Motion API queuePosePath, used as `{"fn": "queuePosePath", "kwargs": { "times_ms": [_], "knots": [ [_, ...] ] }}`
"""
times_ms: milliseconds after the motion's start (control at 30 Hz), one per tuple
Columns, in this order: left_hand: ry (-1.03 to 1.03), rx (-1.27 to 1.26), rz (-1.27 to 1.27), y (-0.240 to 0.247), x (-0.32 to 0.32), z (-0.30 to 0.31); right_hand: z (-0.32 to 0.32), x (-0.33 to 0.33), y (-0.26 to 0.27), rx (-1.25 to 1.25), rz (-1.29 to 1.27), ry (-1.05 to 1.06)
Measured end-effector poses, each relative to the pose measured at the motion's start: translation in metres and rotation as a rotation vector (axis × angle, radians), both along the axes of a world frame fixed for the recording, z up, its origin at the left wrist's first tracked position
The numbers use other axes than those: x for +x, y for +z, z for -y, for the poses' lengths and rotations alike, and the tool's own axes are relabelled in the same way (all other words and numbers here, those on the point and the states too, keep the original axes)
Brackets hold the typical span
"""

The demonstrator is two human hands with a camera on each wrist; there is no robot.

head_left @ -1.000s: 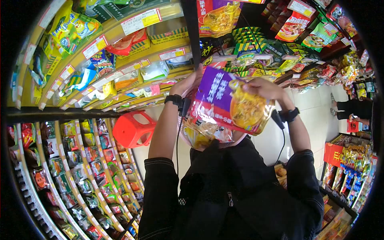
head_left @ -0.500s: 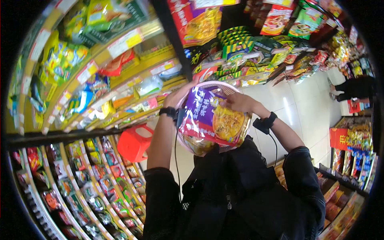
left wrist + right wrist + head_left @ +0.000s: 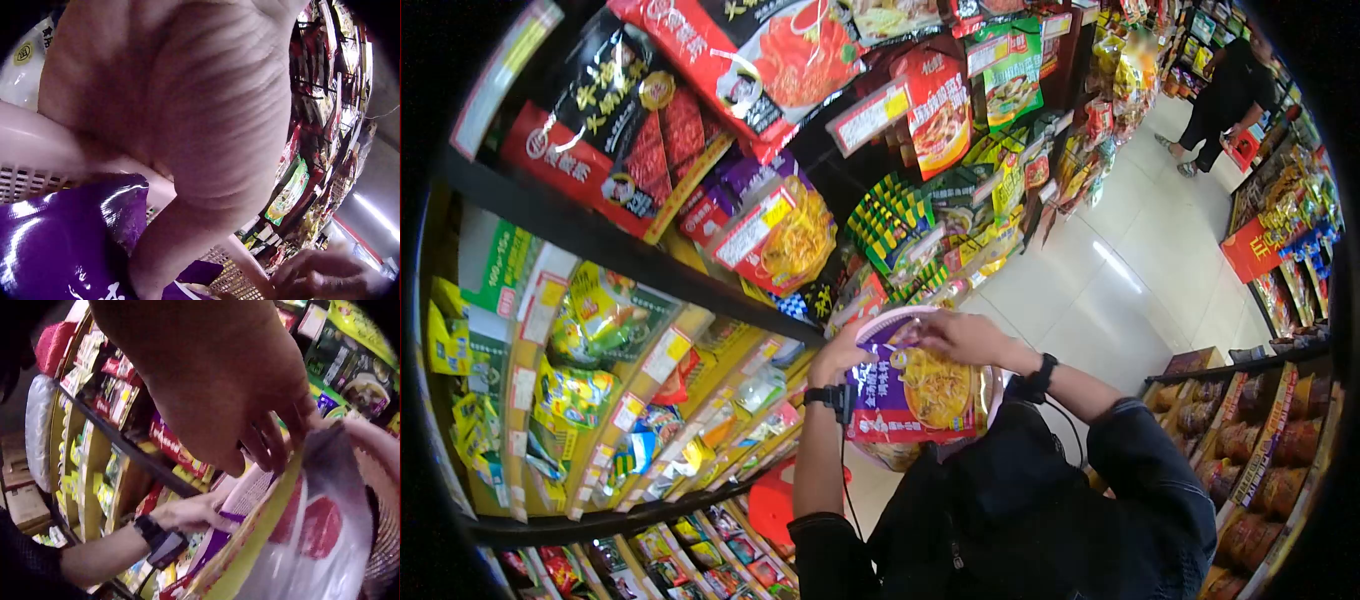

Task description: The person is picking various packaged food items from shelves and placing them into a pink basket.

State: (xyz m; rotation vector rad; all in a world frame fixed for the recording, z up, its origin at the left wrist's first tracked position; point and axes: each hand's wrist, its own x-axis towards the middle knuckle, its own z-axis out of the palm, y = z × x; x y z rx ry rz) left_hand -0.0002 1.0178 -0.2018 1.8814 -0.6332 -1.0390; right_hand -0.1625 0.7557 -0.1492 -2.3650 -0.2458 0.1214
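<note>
A purple and red packet with a noodle picture point(image 3: 940, 392) lies on top in a pink basket point(image 3: 37, 139), held against the body. My left hand point(image 3: 840, 356) grips the basket's left rim; in the left wrist view its thumb reaches inside, over the purple packet point(image 3: 59, 240). At the packet's upper edge is my right hand point(image 3: 972, 340), fingers loosely bent. The right wrist view shows that hand point(image 3: 215, 381) over the basket, fingertips beside a yellow packet edge point(image 3: 275, 512); what they touch is partly hidden. Beneath lies a clear packet point(image 3: 306, 550).
Racks of hanging packets point(image 3: 790, 235) stand ahead, with yellow shelves point(image 3: 650, 400) at left. Below them is a red stool point(image 3: 772, 510). Tiled floor point(image 3: 1090, 290) runs up to a person in black point(image 3: 1232, 100). More shelves point(image 3: 1250, 470) line the right.
The view has swung so the hanging racks appear larger and the person more upright. The purple packet has lowered into the basket, and my right hand has shifted from its face to its upper edge.
</note>
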Motion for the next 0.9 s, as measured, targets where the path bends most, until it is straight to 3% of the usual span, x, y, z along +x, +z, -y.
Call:
{"fn": "queuePosePath", "kwargs": {
  "times_ms": [33, 100, 167, 233, 300, 433, 500, 567, 733, 900],
  "knots": [
    [-0.087, 0.002, 0.158, -0.005, 0.006, 0.003, 0.015, 0.001, 0.009, 0.067, -0.123, -0.131],
    [-0.091, 0.027, 0.249, -0.010, 0.010, 0.013, 0.048, 0.008, -0.010, 0.006, 0.051, -0.200],
    [-0.091, -0.047, 0.004, -0.002, 0.014, 0.033, 0.068, 0.026, -0.047, -0.061, 0.219, -0.287],
    [-0.028, -0.042, 0.063, 0.011, 0.008, 0.053, 0.086, 0.045, -0.089, 0.259, -0.077, -0.074],
    [-0.061, -0.047, 0.095, -0.005, 0.016, 0.070, 0.076, 0.047, -0.082, 0.550, -0.250, -0.003],
    [-0.072, -0.085, 0.205, -0.023, 0.019, 0.077, 0.080, 0.053, -0.150, 0.397, -0.069, -0.083],
    [-0.078, 0.130, 0.353, 0.000, 0.012, 0.084, 0.082, 0.048, -0.142, 0.374, -0.285, -0.159],
    [-0.032, 0.160, 0.364, -0.005, 0.010, 0.086, 0.080, 0.047, -0.134, 0.326, -0.221, -0.186],
    [-0.016, 0.283, 0.414, -0.012, 0.003, 0.090, 0.078, 0.034, -0.127, 0.569, -0.359, -0.226],
    [0.015, 0.302, 0.364, -0.025, 0.002, 0.085, 0.076, 0.027, -0.120, 0.403, -0.318, -0.226]
  ]
}}
